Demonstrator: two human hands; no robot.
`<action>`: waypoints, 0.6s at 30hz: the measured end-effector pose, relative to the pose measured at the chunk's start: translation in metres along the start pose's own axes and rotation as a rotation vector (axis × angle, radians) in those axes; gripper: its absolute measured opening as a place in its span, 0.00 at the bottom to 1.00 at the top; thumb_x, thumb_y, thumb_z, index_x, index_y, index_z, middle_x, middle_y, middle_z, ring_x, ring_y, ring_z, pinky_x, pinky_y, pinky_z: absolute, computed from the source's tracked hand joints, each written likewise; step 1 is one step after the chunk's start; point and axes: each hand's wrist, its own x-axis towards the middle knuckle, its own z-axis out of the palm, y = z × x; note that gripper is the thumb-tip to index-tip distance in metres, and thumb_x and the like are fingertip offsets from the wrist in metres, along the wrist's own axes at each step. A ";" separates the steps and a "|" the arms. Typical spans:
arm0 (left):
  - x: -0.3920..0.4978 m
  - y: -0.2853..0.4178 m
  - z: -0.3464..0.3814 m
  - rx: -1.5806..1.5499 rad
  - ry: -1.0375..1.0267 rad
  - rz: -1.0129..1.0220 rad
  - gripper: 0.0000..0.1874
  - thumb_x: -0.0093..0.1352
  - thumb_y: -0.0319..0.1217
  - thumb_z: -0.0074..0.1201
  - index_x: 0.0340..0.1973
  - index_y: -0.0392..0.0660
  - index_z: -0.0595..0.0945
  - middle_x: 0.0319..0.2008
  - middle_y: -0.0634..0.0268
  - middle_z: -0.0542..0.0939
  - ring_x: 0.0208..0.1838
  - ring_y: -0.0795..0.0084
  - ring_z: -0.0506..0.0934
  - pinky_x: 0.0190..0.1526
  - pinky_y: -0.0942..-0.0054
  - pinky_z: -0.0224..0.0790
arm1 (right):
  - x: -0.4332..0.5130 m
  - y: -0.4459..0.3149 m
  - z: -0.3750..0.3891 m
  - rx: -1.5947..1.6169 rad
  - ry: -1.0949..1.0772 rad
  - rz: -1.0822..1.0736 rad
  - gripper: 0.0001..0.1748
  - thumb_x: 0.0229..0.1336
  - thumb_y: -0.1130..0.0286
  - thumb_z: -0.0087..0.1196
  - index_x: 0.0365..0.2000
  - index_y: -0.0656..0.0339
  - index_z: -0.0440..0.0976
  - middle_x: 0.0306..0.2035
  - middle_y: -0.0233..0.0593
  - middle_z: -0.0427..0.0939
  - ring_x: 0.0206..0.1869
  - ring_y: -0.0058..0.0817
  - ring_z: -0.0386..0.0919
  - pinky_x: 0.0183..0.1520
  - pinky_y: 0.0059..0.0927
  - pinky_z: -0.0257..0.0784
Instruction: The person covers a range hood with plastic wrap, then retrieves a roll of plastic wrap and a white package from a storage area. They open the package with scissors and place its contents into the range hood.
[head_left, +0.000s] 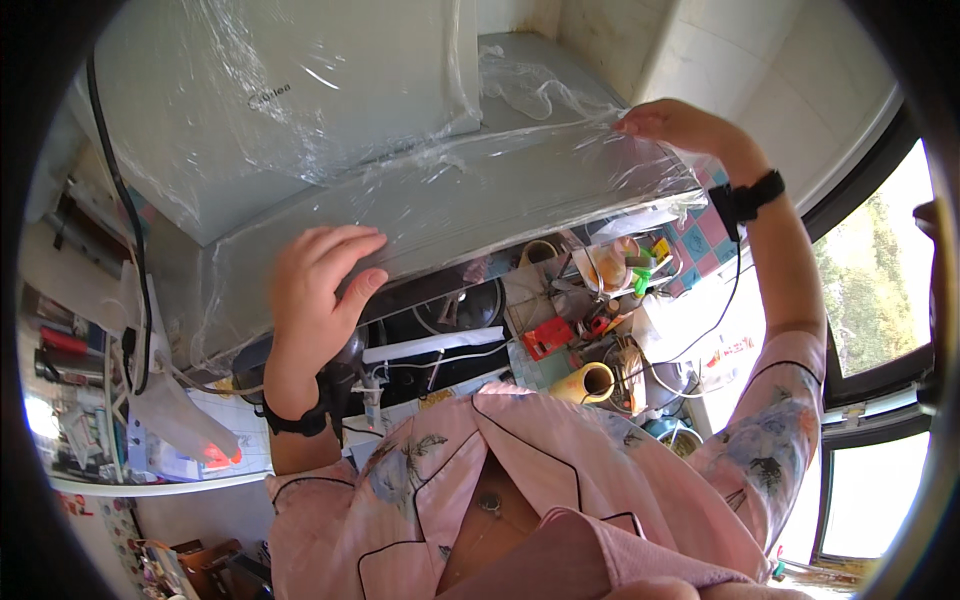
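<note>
A grey Midea range hood fills the upper part of the view, with clear plastic film draped over its front and upper housing. My right hand is at the hood's right end, fingertips closed on the film along the upper edge. Wrinkles in the film gather toward those fingers. In front of the lower left panel, my left hand holds nothing, with thumb and fingers apart. Whether its fingertips touch the film is hard to tell. Each wrist wears a black band.
Below the hood are a dark gas cooktop, a red box, a yellow cylindrical container and a wire rack with bottles. A black cable hangs at left. A window is at right.
</note>
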 end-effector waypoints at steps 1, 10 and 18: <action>0.000 -0.002 0.000 -0.027 -0.002 0.011 0.16 0.67 0.39 0.60 0.46 0.44 0.85 0.49 0.62 0.83 0.52 0.54 0.77 0.54 0.61 0.67 | 0.008 0.002 -0.016 -0.082 -0.033 0.115 0.24 0.68 0.49 0.52 0.50 0.57 0.79 0.50 0.40 0.82 0.54 0.37 0.78 0.58 0.36 0.70; -0.005 -0.008 -0.003 -0.150 -0.023 -0.032 0.17 0.68 0.41 0.58 0.46 0.43 0.85 0.51 0.61 0.83 0.54 0.55 0.76 0.57 0.59 0.66 | 0.107 -0.031 0.003 -0.222 0.074 -0.574 0.21 0.58 0.63 0.63 0.52 0.52 0.77 0.47 0.43 0.82 0.47 0.45 0.80 0.49 0.43 0.75; -0.003 -0.004 -0.003 -0.135 -0.027 -0.029 0.21 0.69 0.46 0.56 0.45 0.41 0.85 0.51 0.60 0.83 0.53 0.53 0.77 0.56 0.59 0.67 | 0.131 -0.054 -0.019 -0.188 -0.388 -0.198 0.17 0.63 0.59 0.55 0.49 0.52 0.80 0.45 0.35 0.82 0.41 0.28 0.79 0.44 0.33 0.75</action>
